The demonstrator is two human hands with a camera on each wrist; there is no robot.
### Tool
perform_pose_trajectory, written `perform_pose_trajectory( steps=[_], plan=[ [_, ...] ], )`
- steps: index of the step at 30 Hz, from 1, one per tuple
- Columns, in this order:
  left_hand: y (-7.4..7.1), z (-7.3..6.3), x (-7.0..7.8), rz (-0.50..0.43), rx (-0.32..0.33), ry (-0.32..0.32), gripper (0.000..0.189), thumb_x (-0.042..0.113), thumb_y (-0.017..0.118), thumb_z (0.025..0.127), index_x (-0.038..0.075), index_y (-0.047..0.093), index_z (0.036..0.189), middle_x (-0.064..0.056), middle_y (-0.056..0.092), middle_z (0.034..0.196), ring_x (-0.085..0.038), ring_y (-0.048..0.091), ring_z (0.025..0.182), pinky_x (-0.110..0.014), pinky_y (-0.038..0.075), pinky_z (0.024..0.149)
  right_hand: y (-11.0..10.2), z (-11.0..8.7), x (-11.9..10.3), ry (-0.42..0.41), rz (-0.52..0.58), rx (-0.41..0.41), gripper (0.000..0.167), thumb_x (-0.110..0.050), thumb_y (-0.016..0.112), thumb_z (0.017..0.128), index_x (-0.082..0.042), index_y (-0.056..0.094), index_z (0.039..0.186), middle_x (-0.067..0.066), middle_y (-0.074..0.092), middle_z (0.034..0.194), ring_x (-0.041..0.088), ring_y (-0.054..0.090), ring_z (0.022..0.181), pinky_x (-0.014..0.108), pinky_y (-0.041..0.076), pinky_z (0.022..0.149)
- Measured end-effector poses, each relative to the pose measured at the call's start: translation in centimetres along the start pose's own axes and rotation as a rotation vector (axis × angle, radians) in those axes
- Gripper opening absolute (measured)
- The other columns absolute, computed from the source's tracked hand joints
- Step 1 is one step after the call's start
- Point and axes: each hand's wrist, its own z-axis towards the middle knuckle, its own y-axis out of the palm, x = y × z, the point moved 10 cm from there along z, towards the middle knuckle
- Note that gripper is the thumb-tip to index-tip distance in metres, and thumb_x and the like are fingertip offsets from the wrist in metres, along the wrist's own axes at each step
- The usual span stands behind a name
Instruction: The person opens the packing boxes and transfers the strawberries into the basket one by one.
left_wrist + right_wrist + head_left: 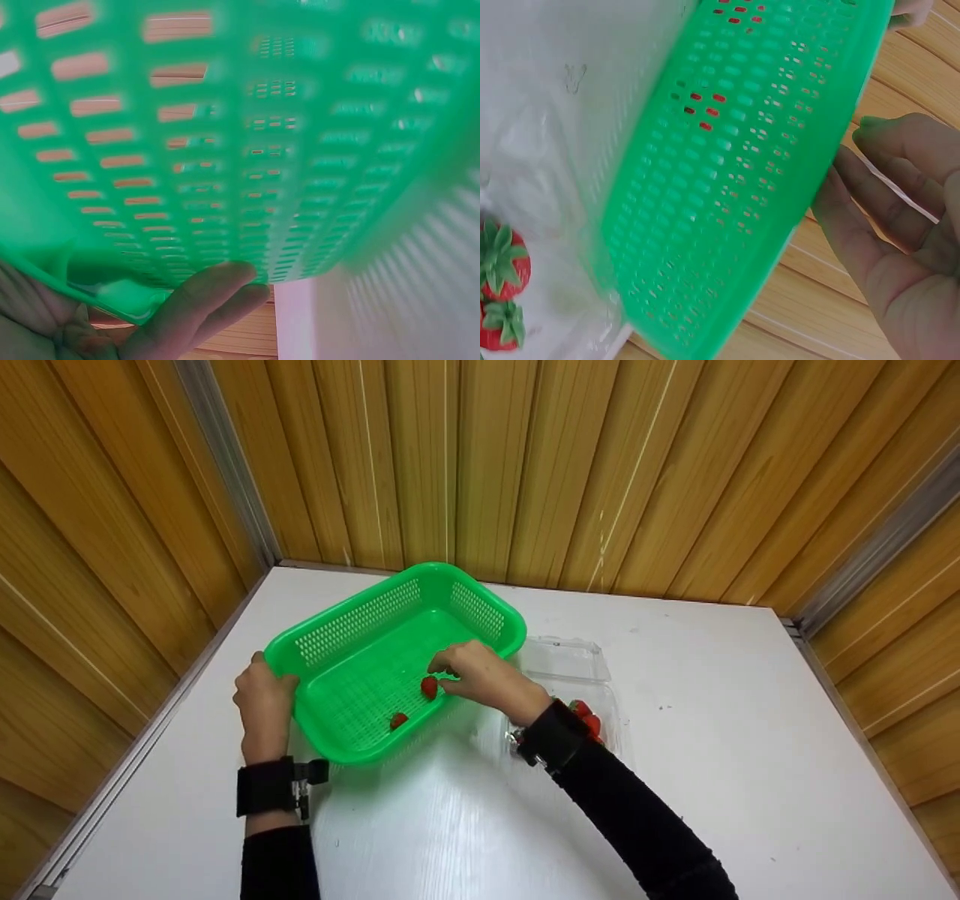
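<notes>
The work looks barely begun: two strawberries point(429, 688) lie at the near side of a green basket point(375, 664), its left end pinched by the left hand point(264, 706), the right hand's point(484, 671) grip parted above the near rim, while more berries point(592, 724) sit in a clear box point(566, 660) at right.

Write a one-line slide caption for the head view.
The left hand grips a green basket holding two strawberries; the right hand hangs over it.

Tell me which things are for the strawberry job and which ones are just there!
Looks like the job:
- green basket
- two strawberries inside it
- clear box
- more strawberries in that box

Just there:
- white table
- wooden wall
- black wristbands
</notes>
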Motion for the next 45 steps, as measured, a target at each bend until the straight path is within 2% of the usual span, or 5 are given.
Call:
perform_pose_trajectory(
  steps=[14,23,29,35,45],
  plan=[
    [-0.2,-0.2,0.3,-0.01,0.021,0.045,0.045,-0.001,0.056,0.09,-0.022,0.048,0.129,-0.042,0.06,0.115,-0.056,0.06,0.104,-0.068,0.048,0.086,-2.4,-6.9,3.5,0.103,-0.036,0.028,0.021,0.006,0.067,0.091,0.001,0.074,0.111,0.013,0.074,0.107,0.026,0.07,0.103,0.036,0.057,0.086],
    [-0.2,-0.5,0.4,-0.016,0.013,0.049,0.038,-0.001,0.056,0.092,-0.02,0.05,0.124,-0.041,0.059,0.115,-0.056,0.059,0.106,-0.069,0.046,0.088,-1.3,-12.0,7.0,0.179,-0.067,-0.016,0.021,0.01,0.065,0.087,0.001,0.077,0.101,0.011,0.075,0.092,0.015,0.065,0.08,0.03,0.056,0.07],
    [-0.3,-0.4,0.4,-0.016,0.015,0.048,0.04,0.0,0.056,0.092,-0.02,0.05,0.126,-0.041,0.059,0.116,-0.056,0.059,0.106,-0.069,0.046,0.088,-0.3,-14.9,9.1,0.255,-0.061,-0.071,0.023,0.011,0.066,0.084,0.002,0.077,0.102,0.013,0.075,0.095,0.024,0.071,0.088,0.036,0.058,0.074],
    [-0.2,-0.3,0.3,-0.005,0.006,0.039,0.049,0.0,0.057,0.092,-0.022,0.045,0.133,-0.043,0.057,0.12,-0.057,0.059,0.108,-0.068,0.047,0.089,0.2,-16.6,10.3,0.31,-0.066,-0.109,0.024,0.01,0.067,0.085,0.003,0.075,0.106,0.014,0.074,0.099,0.023,0.068,0.088,0.034,0.057,0.073],
    [-0.2,-0.4,0.3,-0.012,0.011,0.035,0.041,-0.001,0.055,0.091,-0.02,0.05,0.126,-0.041,0.06,0.115,-0.055,0.06,0.104,-0.068,0.048,0.086,1.0,-16.9,10.7,0.326,-0.069,-0.138,0.027,0.016,0.067,0.083,0.004,0.074,0.106,0.014,0.072,0.1,0.024,0.067,0.087,0.032,0.055,0.072]
  ],
)
